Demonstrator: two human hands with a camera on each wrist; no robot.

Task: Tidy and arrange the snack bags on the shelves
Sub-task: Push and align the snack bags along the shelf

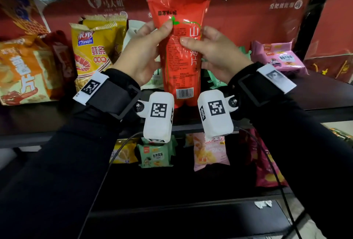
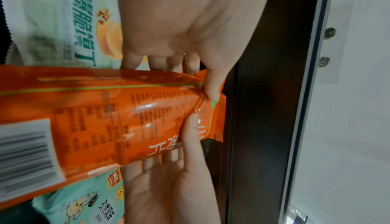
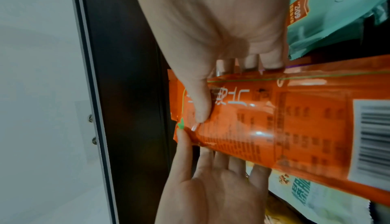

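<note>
A tall orange-red snack bag (image 1: 181,67) stands upright between both hands, barcode side toward me, in front of the upper shelf (image 1: 315,93). My left hand (image 1: 162,32) grips its upper left edge, thumb on the front and fingers behind. My right hand (image 1: 193,42) grips the right edge a little lower in the same way. In the left wrist view the bag (image 2: 84,110) lies across the frame, with the left hand (image 2: 185,77) above it and the right hand (image 2: 175,145) below. The right wrist view shows the bag (image 3: 295,127) pinched by the right hand (image 3: 223,84). Whether its bottom touches the shelf is hidden.
Yellow shrimp-stick bags (image 1: 91,51) and an orange chip bag (image 1: 24,70) fill the shelf's left. A pink packet (image 1: 278,57) lies at the right, and green packets (image 1: 214,80) sit behind the held bag. Below are a green packet (image 1: 154,154) and a pink bag (image 1: 210,151).
</note>
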